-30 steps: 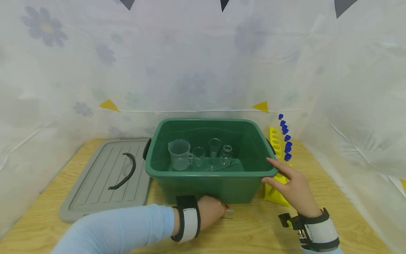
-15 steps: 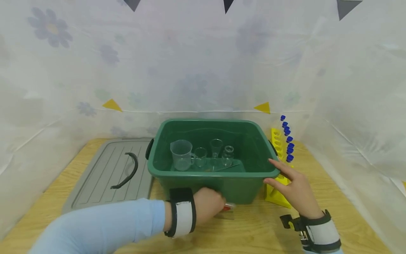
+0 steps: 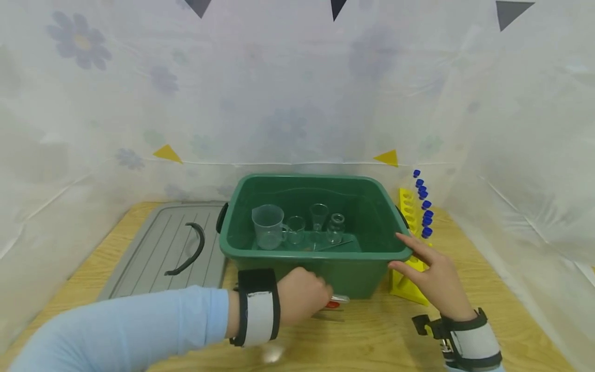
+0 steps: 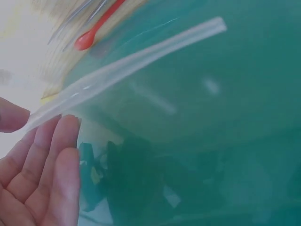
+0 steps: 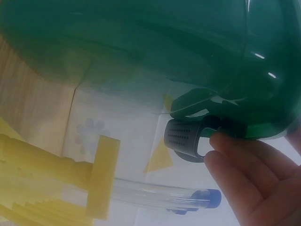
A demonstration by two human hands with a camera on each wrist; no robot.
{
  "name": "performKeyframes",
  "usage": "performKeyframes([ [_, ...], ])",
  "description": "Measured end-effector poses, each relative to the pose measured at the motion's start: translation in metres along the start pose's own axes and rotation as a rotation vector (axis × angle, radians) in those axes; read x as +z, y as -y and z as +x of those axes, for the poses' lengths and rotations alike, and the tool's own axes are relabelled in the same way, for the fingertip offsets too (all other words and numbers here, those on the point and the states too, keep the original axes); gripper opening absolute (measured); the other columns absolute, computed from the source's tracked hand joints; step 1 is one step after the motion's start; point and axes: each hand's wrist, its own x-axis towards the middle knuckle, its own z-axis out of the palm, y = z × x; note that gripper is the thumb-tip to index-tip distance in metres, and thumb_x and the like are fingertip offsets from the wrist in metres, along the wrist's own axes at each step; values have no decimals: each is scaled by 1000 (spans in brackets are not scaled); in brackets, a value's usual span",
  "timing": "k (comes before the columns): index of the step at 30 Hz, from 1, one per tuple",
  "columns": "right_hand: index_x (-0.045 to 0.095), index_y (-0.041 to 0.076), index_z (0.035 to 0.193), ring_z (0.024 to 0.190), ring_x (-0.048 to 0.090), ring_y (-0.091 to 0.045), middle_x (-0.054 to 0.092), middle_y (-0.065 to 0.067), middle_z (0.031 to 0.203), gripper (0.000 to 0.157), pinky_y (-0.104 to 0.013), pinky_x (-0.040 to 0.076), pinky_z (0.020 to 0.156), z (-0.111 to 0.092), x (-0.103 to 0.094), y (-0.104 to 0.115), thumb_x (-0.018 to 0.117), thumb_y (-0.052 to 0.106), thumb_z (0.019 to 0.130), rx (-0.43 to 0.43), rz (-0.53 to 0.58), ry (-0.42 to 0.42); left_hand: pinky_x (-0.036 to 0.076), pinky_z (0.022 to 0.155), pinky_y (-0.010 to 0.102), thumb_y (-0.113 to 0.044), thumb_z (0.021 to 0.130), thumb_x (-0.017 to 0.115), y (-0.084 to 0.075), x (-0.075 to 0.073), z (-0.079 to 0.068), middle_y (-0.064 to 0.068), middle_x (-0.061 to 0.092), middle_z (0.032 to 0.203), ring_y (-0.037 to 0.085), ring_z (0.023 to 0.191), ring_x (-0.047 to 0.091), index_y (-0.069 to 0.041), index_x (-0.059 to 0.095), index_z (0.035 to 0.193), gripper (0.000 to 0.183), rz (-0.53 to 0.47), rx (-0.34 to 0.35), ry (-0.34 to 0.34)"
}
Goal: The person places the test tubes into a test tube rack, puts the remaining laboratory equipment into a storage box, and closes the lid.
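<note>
My left hand [image 3: 303, 297] pinches a translucent plastic tube [image 4: 117, 73] between thumb and fingers, in front of the green bin [image 3: 321, 256]. The tube narrows toward its far end and slants across the bin's front wall in the left wrist view. Near it on the table lie a small red spoon [image 4: 85, 40] and thin metal rods [image 4: 70, 21]. My right hand [image 3: 432, 274] rests on the bin's front right corner, thumb below the rim and fingers above it. Inside the bin stand a measuring jug [image 3: 268, 227], a small glass mug [image 3: 296, 230], a flared glass [image 3: 319, 214] and a glass bottle [image 3: 335, 227].
A grey lid [image 3: 162, 258] with a black handle [image 3: 192, 253] lies left of the bin. To the right stands a yellow rack [image 3: 406, 292] with several blue-capped test tubes [image 3: 426, 232]. White patterned sheeting [image 3: 288, 77] encloses the table's back and sides.
My left hand has risen a little and shifted left, and more of the tube now shows past its fingers. The right hand keeps its place on the bin's corner.
</note>
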Motion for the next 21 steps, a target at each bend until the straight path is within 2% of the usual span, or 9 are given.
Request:
performKeyframes([
  [6,56,9,129,110,57,-43,53,-25,131,54,-51,48,84,0,0,-1,74,22,80,-10,0,-9,34,38,20,-20,82,66,3,-11,-2,-12,58,61,2,52,51,-25,60,70,14,9,33,-10],
  [13,56,10,130,112,56,-44,52,-25,131,54,-51,48,85,0,1,-3,74,21,80,-6,8,-4,36,43,19,-24,83,65,16,-31,-1,-12,59,67,4,57,54,-24,61,78,7,22,84,-10],
  [17,55,10,130,112,56,-44,52,-25,132,55,-51,47,85,0,1,-3,74,21,80,-8,6,-4,31,44,16,-24,86,61,28,-41,1,-12,56,66,2,56,51,-22,58,77,9,20,106,-57],
  [21,55,11,130,112,55,-44,52,-25,132,55,-51,47,85,0,1,-3,74,21,79,-3,4,-5,26,43,16,-21,87,58,40,-51,5,-12,55,65,2,54,48,-20,57,75,12,-29,88,-118],
])
